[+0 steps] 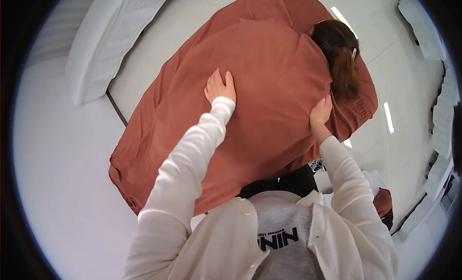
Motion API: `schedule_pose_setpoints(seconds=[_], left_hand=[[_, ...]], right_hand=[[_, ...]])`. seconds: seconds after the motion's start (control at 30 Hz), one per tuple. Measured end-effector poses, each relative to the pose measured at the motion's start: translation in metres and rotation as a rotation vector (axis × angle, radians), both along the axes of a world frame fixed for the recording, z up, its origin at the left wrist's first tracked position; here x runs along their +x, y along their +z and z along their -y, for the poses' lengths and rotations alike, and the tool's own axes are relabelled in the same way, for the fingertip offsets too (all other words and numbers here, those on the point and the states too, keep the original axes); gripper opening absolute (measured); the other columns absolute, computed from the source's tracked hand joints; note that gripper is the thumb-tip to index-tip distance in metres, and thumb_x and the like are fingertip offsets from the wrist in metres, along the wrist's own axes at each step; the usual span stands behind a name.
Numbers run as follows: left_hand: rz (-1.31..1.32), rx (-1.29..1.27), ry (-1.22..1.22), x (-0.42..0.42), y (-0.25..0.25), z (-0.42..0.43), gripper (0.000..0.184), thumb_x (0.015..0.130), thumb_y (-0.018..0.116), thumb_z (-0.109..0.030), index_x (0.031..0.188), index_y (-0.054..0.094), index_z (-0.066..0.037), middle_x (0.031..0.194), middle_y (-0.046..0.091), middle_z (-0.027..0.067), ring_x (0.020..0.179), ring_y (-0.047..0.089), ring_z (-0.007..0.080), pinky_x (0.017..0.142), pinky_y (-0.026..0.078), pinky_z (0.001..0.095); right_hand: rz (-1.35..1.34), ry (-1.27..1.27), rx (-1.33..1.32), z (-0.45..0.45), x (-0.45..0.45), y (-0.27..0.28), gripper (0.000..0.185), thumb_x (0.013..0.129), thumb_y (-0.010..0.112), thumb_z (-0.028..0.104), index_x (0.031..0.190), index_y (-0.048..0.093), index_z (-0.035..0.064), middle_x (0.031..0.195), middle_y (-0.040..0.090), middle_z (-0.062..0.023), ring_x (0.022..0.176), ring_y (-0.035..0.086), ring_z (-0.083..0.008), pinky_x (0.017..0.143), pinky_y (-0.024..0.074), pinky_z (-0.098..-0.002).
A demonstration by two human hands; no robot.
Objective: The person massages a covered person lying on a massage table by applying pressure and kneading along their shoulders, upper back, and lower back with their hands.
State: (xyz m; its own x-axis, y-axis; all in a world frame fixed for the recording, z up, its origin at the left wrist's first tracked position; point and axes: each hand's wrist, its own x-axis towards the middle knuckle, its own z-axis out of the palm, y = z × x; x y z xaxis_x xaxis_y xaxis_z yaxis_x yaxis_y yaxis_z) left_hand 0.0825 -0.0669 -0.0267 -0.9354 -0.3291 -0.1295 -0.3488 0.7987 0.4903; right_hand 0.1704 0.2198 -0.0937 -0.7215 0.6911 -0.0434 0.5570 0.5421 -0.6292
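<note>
A soft, even touch with no tugging should work best. The big red-brown cloth (269, 53) over the person (333, 37) lies right under the left hand (221, 89) and right hand (321, 111). The left one rests flat, fingers a bit apart, holding nothing; the right one curls near the hair (344, 70), and I cannot tell if it grips

A cream buttoned cardigan (219, 244) tops a grey, black-lettered shirt (284, 215).
</note>
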Motion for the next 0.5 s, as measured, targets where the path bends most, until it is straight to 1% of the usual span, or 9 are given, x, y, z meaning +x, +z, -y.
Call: schedule_pose_setpoints(seconds=[0.03, 0.07, 0.17, 0.2, 0.23, 0.33, 0.43, 0.47, 0.5], left_hand=[[0.135, 0.039, 0.094, -0.01, 0.001, -0.002, 0.058, 0.096, 0.041, -0.048, 0.137, 0.051, -0.007, 0.142, 0.051, 0.0096, 0.135, 0.04, 0.0249, 0.114, 0.022, 0.0459], [0.185, -0.005, 0.134, -0.017, 0.001, -0.007, 0.062, 0.096, 0.036, -0.053, 0.137, 0.052, -0.009, 0.142, 0.052, 0.0061, 0.136, 0.04, 0.0228, 0.115, 0.02, 0.0442], [0.239, -0.034, 0.16, -0.024, 0.006, -0.015, 0.062, 0.097, 0.035, -0.053, 0.136, 0.053, -0.009, 0.141, 0.052, 0.0054, 0.136, 0.04, 0.0227, 0.115, 0.021, 0.0436], [0.207, -0.067, 0.168, -0.02, 0.006, -0.018, 0.058, 0.096, 0.039, -0.049, 0.135, 0.053, -0.009, 0.14, 0.053, 0.0072, 0.134, 0.042, 0.0237, 0.113, 0.023, 0.0449], [0.203, -0.069, 0.175, -0.012, 0.004, -0.016, 0.058, 0.096, 0.039, -0.049, 0.135, 0.053, -0.009, 0.14, 0.053, 0.0072, 0.134, 0.042, 0.0237, 0.113, 0.023, 0.0449], [-0.094, -0.142, -0.02, 0.018, -0.007, -0.007, 0.051, 0.095, 0.047, -0.04, 0.134, 0.052, -0.007, 0.135, 0.055, 0.012, 0.13, 0.045, 0.0277, 0.111, 0.028, 0.0467], [-0.107, -0.072, -0.057, 0.021, -0.013, 0.006, 0.051, 0.095, 0.047, -0.04, 0.134, 0.052, -0.007, 0.136, 0.055, 0.0122, 0.13, 0.045, 0.0284, 0.111, 0.027, 0.0471], [-0.056, -0.046, -0.026, 0.013, -0.016, 0.007, 0.051, 0.097, 0.044, -0.042, 0.133, 0.054, -0.008, 0.137, 0.055, 0.0111, 0.131, 0.045, 0.0274, 0.111, 0.027, 0.0469], [-0.052, -0.047, -0.029, 0.003, -0.012, 0.006, 0.051, 0.097, 0.044, -0.042, 0.133, 0.054, -0.008, 0.137, 0.055, 0.0111, 0.131, 0.045, 0.0274, 0.111, 0.027, 0.0469]], right_hand=[[0.004, -0.002, -0.003, 0.0, 0.0, 0.002, 0.035, 0.096, 0.039, 0.027, 0.116, 0.057, 0.0052, 0.117, 0.061, -0.0179, 0.112, 0.052, -0.039, 0.094, 0.0421, -0.0495], [0.05, -0.015, -0.025, 0.001, -0.001, 0.005, 0.035, 0.096, 0.039, 0.027, 0.117, 0.057, 0.0052, 0.117, 0.061, -0.0177, 0.112, 0.052, -0.039, 0.094, 0.042, -0.0496], [0.091, -0.036, -0.027, -0.001, -0.002, -0.002, 0.035, 0.096, 0.04, 0.027, 0.118, 0.057, 0.0053, 0.118, 0.061, -0.0174, 0.112, 0.052, -0.0389, 0.095, 0.0419, -0.0497], [0.093, -0.04, 0.0, -0.003, -0.002, -0.004, 0.035, 0.096, 0.04, 0.027, 0.119, 0.057, 0.0055, 0.118, 0.061, -0.0172, 0.112, 0.052, -0.0387, 0.095, 0.0418, -0.0497], [0.09, -0.034, -0.002, -0.003, -0.001, -0.003, 0.035, 0.096, 0.04, 0.027, 0.119, 0.057, 0.0055, 0.118, 0.061, -0.0172, 0.112, 0.052, -0.0387, 0.095, 0.0418, -0.0497], [0.048, 0.007, -0.027, -0.008, 0.0, 0.002, 0.035, 0.096, 0.04, 0.027, 0.118, 0.057, 0.0054, 0.118, 0.061, -0.0172, 0.112, 0.052, -0.0387, 0.095, 0.0418, -0.0496], [0.061, 0.029, -0.029, -0.008, 0.002, 0.003, 0.034, 0.096, 0.041, 0.027, 0.117, 0.057, 0.0057, 0.117, 0.061, -0.0176, 0.112, 0.052, -0.0387, 0.095, 0.042, -0.0495], [0.074, 0.011, -0.029, -0.006, 0.003, 0.002, 0.034, 0.096, 0.041, 0.027, 0.117, 0.057, 0.0063, 0.117, 0.061, -0.0178, 0.112, 0.053, -0.0387, 0.095, 0.042, -0.0496], [0.085, -0.004, -0.03, -0.003, 0.002, 0.005, 0.034, 0.095, 0.041, 0.027, 0.118, 0.057, 0.0068, 0.116, 0.061, -0.018, 0.112, 0.053, -0.0387, 0.095, 0.042, -0.0497]])
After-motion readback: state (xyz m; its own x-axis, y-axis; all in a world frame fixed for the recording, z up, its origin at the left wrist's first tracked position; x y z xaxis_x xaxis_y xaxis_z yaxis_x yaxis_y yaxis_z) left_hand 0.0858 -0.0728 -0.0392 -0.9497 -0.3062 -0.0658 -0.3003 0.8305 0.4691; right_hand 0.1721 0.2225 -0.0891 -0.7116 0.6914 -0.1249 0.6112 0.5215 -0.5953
